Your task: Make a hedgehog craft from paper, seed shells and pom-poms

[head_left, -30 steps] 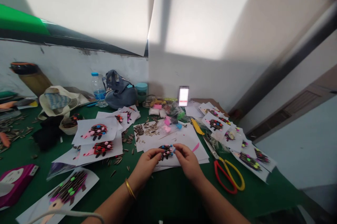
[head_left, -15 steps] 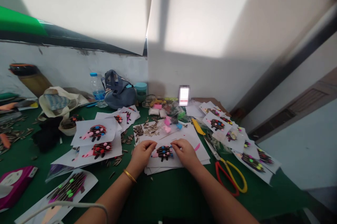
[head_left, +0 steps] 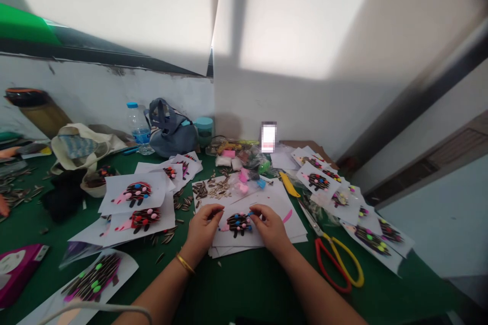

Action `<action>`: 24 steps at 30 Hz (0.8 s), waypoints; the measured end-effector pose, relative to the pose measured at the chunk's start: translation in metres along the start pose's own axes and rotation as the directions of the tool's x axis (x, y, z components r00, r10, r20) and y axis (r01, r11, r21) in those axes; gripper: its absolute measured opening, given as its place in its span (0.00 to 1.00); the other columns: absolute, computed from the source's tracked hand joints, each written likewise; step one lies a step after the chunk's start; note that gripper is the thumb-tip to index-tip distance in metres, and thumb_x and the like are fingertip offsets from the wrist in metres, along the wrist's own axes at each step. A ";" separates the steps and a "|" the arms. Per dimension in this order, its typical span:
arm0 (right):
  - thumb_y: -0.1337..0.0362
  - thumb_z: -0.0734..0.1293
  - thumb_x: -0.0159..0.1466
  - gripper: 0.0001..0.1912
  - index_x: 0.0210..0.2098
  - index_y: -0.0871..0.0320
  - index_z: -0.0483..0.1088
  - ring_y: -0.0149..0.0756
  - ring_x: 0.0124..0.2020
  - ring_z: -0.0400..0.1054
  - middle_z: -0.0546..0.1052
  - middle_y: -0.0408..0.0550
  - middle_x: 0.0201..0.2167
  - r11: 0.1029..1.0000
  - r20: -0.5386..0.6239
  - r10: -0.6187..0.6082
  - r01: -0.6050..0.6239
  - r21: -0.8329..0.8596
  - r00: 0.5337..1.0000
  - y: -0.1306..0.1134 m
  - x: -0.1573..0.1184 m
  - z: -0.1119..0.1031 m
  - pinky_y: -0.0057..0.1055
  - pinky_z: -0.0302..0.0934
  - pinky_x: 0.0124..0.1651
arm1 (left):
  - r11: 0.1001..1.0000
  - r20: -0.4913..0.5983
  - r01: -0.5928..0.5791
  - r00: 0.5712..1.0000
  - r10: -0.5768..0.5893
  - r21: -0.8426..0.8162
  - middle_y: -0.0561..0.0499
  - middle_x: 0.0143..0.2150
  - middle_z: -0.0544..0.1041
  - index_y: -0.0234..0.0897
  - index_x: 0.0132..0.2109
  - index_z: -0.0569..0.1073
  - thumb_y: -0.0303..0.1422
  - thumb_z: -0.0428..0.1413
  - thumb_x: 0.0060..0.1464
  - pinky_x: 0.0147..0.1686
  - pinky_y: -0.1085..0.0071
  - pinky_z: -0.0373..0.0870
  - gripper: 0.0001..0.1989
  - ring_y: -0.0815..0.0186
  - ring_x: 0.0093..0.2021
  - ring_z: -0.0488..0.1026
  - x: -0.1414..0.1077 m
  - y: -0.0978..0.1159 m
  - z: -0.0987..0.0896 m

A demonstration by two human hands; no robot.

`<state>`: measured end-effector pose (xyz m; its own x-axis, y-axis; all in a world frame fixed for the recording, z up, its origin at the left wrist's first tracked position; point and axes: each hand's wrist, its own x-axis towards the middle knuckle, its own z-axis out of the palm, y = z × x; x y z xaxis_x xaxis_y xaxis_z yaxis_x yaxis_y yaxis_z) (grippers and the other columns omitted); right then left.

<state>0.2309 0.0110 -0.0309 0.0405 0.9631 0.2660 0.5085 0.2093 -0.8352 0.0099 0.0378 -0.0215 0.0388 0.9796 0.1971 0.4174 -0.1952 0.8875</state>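
Observation:
Between my two hands a hedgehog figure (head_left: 238, 224) lies on white paper (head_left: 244, 248), with dark seed spines, a pink head and blue and pink balls. My left hand (head_left: 205, 227) is at its left, thumb and forefinger pinched together near the head; what they hold, if anything, is too small to tell. My right hand (head_left: 270, 224) touches the figure's right end, its fingertips closed by a blue ball. Striped sunflower seeds (head_left: 206, 190) and pink and blue clay pieces (head_left: 244, 177) lie on the paper behind my hands.
Scissors (head_left: 335, 259) and a yellow cutter (head_left: 290, 185) lie at the right. Finished hedgehog sheets (head_left: 133, 193) overlap on the left, with others (head_left: 318, 180) on the right. A water bottle (head_left: 140, 129), a blue bag (head_left: 171, 131) and a teal cup (head_left: 204, 131) stand at the back.
The camera view has shifted slightly. Both hands remain around the hedgehog, with the right fingertips a little lower against its right end.

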 end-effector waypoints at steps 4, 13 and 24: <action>0.62 0.64 0.63 0.08 0.38 0.54 0.74 0.38 0.38 0.69 0.76 0.48 0.36 0.997 0.021 -0.066 0.065 0.042 0.998 -0.009 -0.003 0.000 0.34 0.62 0.42 | 0.996 0.030 0.034 0.999 -0.032 -0.086 0.48 0.39 0.79 0.39 0.42 0.78 0.39 0.55 0.52 0.42 0.66 0.71 0.13 0.61 0.40 0.76 0.000 0.003 -0.001; 0.65 0.66 0.63 0.06 0.39 0.53 0.73 0.38 0.39 0.67 0.75 0.47 0.35 0.970 0.022 -0.228 0.225 0.095 0.973 -0.052 -0.019 0.000 0.35 0.62 0.43 | 0.852 0.391 0.329 0.906 -0.163 -0.407 0.51 0.30 0.75 0.35 0.37 0.76 0.43 0.56 0.53 0.32 0.73 0.64 0.15 0.67 0.31 0.68 -0.028 0.040 0.010; 0.68 0.67 0.62 0.05 0.37 0.53 0.74 0.38 0.40 0.66 0.74 0.47 0.34 0.952 0.106 -0.305 0.305 0.016 0.946 -0.057 -0.025 -0.001 0.34 0.62 0.44 | 0.817 0.511 0.412 0.842 -0.173 -0.403 0.55 0.26 0.68 0.33 0.32 0.74 0.46 0.57 0.51 0.29 0.75 0.56 0.17 0.70 0.28 0.61 -0.035 0.042 0.007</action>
<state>0.2022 -0.0257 0.0106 -0.2079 0.8654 0.4558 0.4827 0.4961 -0.7217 0.0321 -0.0046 0.0056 0.4241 0.8832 -0.2002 -0.0087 0.2250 0.9743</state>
